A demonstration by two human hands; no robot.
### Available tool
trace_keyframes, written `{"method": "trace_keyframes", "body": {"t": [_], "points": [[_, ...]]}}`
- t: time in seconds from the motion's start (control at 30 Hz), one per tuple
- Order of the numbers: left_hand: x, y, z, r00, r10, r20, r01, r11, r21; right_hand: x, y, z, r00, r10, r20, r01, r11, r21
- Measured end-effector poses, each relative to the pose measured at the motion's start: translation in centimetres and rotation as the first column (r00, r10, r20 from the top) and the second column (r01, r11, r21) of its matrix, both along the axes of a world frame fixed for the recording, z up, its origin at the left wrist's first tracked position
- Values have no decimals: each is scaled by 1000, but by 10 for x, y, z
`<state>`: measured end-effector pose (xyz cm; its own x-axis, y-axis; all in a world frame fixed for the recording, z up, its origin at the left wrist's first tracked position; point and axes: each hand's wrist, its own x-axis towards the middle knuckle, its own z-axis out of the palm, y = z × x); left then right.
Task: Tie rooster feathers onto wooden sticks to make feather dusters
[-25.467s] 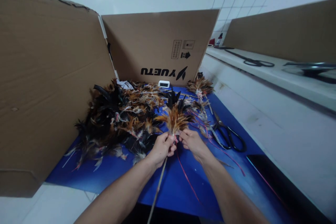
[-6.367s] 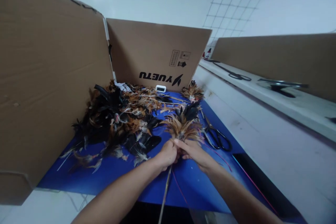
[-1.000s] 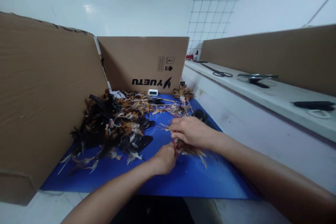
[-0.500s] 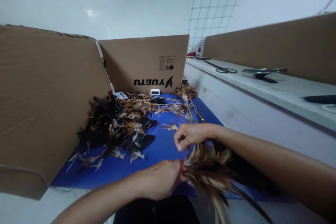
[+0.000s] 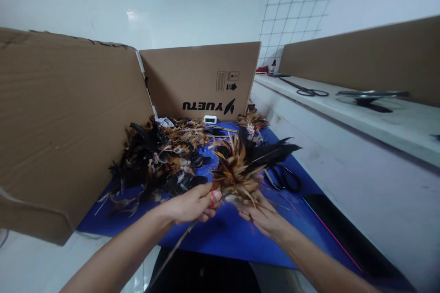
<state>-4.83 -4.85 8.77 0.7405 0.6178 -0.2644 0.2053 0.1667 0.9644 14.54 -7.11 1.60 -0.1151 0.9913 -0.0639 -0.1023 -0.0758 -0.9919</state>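
Note:
A bundle of brown, golden and black feathers [image 5: 237, 171] is held above the blue mat, its tips pointing up and away from me. My left hand [image 5: 195, 203] is closed on the lower end of the bundle, where a thin stick [image 5: 175, 249] sticks out toward me. A red string [image 5: 212, 198] loops over the left fingers. From below, my right hand [image 5: 263, 215] curls around the right side of the feathers; some of its fingers are hidden. Black-handled scissors [image 5: 287, 178] lie on the mat just beyond the right hand.
Loose feathers [image 5: 147, 160] are heaped on the left of the blue mat [image 5: 220, 242]. A small white digital device [image 5: 210, 119] stands before the cardboard panel [image 5: 199, 78]. Another feather bundle [image 5: 253, 121] is at the back. Scissors [image 5: 309, 92] lie on the right ledge [image 5: 378, 123].
The feather bundle has turned from pointing right and toward me to pointing up and away. My right hand has left the red string and moved down onto the feathers. The scissors now show.

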Motion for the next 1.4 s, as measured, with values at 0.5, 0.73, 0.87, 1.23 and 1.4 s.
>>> {"method": "trace_keyframes", "body": {"t": [0.5,0.73,0.87,1.23,1.4], "points": [[22,0,-40,984,173,-39,-171,984,41,-19,-29,-9,880,-299,370,185,931,314],[26,-1,-55,973,219,-71,-208,969,137,-30,-33,-12,888,-352,296,271,920,283],[26,-1,-60,969,234,-84,-206,945,254,-28,-30,-9,868,-353,350,271,926,262],[27,-6,-62,967,219,-131,-166,929,330,-24,-17,-20,938,-317,144,309,948,71],[28,-5,-65,974,155,-163,-114,965,236,-24,-16,-15,957,-288,14,288,953,-94]]}}
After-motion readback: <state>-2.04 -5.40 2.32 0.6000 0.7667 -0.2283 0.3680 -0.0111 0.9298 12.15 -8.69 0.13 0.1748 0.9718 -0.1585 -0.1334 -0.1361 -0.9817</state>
